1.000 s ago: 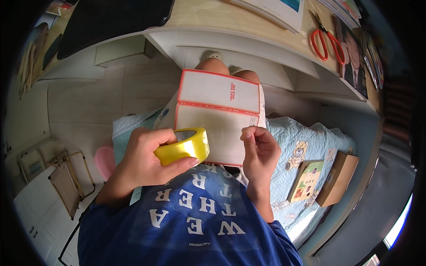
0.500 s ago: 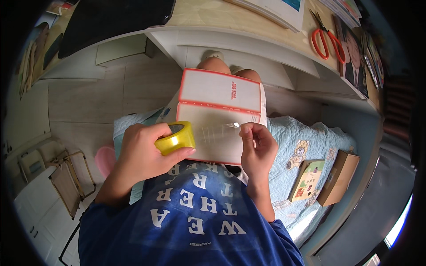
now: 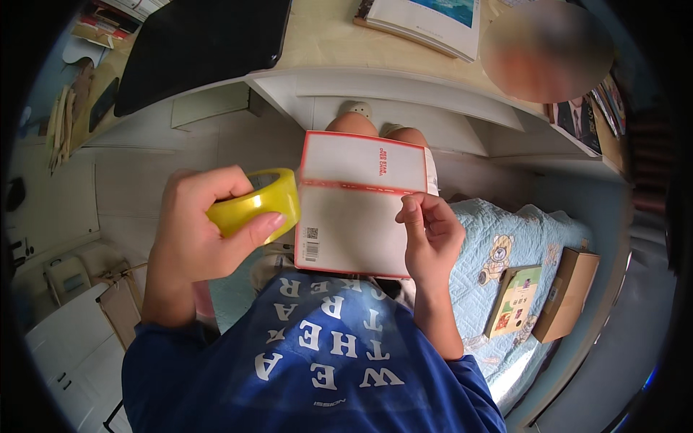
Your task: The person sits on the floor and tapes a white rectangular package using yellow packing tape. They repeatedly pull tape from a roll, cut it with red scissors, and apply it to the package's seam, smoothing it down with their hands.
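Note:
My left hand (image 3: 198, 227) is closed around a yellow roll of packing tape (image 3: 278, 202), thumb on its near side and fingers at its core. My right hand (image 3: 435, 234) is pinched, thumb against forefinger, above the right edge of a book cover. A clear tape strip shows at this pinch in the earlier frame; now it is hard to make out. Across my lap lies the white book cover (image 3: 354, 231) with red borders, spread flat with its outer side up. Neither hand appears to press on it.
Ahead stands a desk (image 3: 317, 50) with a black flat object (image 3: 206, 54) and a white book (image 3: 426, 25); its right part is blurred. A quilted bed (image 3: 480, 216) on the right holds a picture book (image 3: 514, 302) and a cardboard box (image 3: 568, 296). A folding chair (image 3: 119, 307) stands at left.
My left hand has moved left and up with the tape roll, and is now tilted. My right hand has shifted slightly right, so the hands are farther apart. The clear strip no longer shows plainly.

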